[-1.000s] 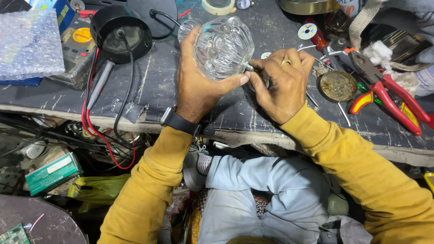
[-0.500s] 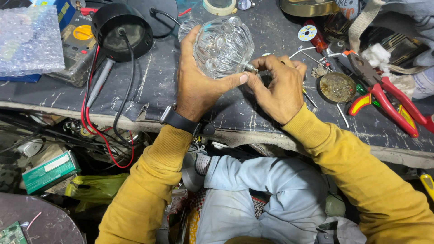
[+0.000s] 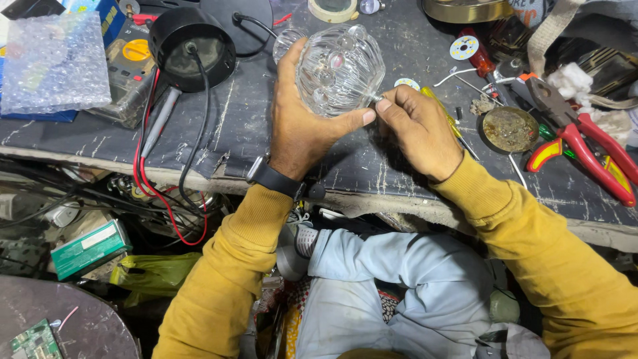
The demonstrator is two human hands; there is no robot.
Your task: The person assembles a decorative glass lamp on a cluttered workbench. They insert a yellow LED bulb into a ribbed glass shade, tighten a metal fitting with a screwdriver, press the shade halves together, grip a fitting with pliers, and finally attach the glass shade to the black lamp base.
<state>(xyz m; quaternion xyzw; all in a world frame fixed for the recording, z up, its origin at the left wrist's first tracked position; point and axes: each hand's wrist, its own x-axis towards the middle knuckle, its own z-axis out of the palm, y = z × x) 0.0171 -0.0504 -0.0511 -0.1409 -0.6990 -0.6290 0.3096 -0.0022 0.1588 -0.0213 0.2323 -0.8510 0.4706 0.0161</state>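
From my head camera, my left hand is wrapped around a ribbed clear glass lamp shade, thumb pressed along its lower right side and fingers curled behind it, holding it tilted just above the dark workbench. My right hand pinches a small metal screw between thumb and forefinger, right against the shade's rim, touching my left thumb tip. Inside the shade I see only round glass bumps.

Just right of my right hand sits 1 small round metal tin holding brownish residue. Further right lie red-handled pliers. At upper left stands a black round lamp housing, its black cable trailing out, beside a sheet of bubble wrap.
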